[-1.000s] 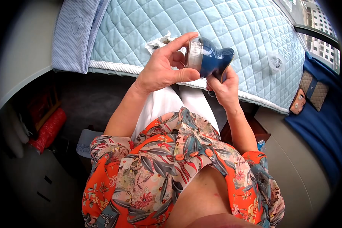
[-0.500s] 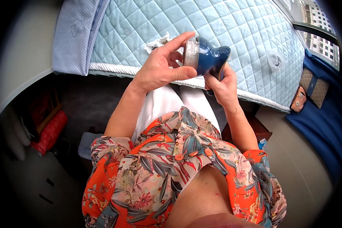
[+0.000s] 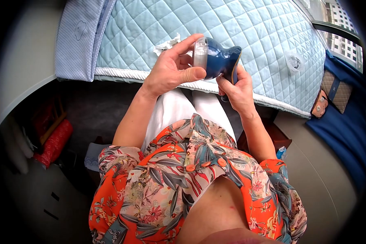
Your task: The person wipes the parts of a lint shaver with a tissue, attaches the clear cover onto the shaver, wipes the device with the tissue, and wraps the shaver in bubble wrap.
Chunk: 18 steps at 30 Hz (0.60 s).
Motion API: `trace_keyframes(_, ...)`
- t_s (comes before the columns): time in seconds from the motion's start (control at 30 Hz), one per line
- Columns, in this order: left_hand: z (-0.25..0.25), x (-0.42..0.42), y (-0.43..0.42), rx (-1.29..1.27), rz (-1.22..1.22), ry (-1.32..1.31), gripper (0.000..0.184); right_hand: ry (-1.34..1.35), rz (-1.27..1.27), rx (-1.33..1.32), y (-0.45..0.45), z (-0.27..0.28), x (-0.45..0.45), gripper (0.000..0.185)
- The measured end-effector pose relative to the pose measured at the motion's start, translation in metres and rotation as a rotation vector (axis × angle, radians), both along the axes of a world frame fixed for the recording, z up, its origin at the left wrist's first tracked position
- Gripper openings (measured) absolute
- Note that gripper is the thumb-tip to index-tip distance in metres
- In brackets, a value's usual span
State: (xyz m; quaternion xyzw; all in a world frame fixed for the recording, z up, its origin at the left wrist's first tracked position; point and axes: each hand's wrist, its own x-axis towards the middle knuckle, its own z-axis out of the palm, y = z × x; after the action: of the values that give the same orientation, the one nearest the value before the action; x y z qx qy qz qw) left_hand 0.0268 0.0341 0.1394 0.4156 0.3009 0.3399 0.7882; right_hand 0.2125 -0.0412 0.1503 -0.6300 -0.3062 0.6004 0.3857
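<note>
A glossy blue handheld device (image 3: 221,58) with a clear round cap (image 3: 200,53) is held level above the bed's front edge. Its rounded head points left, and a narrower handle with a thin gold line bends down at the right. My left hand (image 3: 173,67) grips the clear cap, the thumb below and the fingers over its far side. My right hand (image 3: 240,89) is wrapped around the handle, hiding most of it. Just behind my left hand, crumpled white tissue (image 3: 166,44) lies on the quilted blue bed cover (image 3: 268,36).
A small clear plastic piece (image 3: 295,64) lies on the bed to the right. Beyond the bed's right end are a brown quilted item (image 3: 336,91), a patterned pouch (image 3: 320,104) and dark blue cloth (image 3: 341,140). A red bundle (image 3: 55,140) is at the lower left.
Both hands have shifted the device slightly left, and its head is turned a little so that more of the blue side shows. The grip looks the same.
</note>
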Motion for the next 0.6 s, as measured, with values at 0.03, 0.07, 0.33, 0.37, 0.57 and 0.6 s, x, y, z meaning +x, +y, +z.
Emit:
trace_keyframes(0.03,0.000,0.000,0.000,0.009,0.000,0.007,0.083,0.009,-0.013,-0.011,0.000,0.000,-0.001,0.015)
trace_keyframes(0.07,0.000,-0.001,0.001,0.010,-0.036,0.057,0.083,0.017,-0.025,-0.021,0.000,0.001,-0.004,0.016)
trace_keyframes(0.33,0.001,-0.001,-0.001,-0.010,-0.042,0.064,0.084,0.098,0.006,-0.118,0.006,0.004,0.001,0.015)
trace_keyframes(0.37,-0.001,-0.001,-0.001,-0.016,-0.062,0.067,0.083,0.123,0.037,-0.138,0.008,0.005,0.007,0.013)
trace_keyframes(0.57,-0.012,-0.002,0.003,-0.016,-0.104,0.106,0.081,0.259,-0.053,-0.216,0.013,0.003,0.012,0.014)
trace_keyframes(0.6,-0.014,0.001,0.002,0.023,-0.072,0.123,0.081,0.285,-0.094,-0.231,0.015,0.002,0.012,0.014)
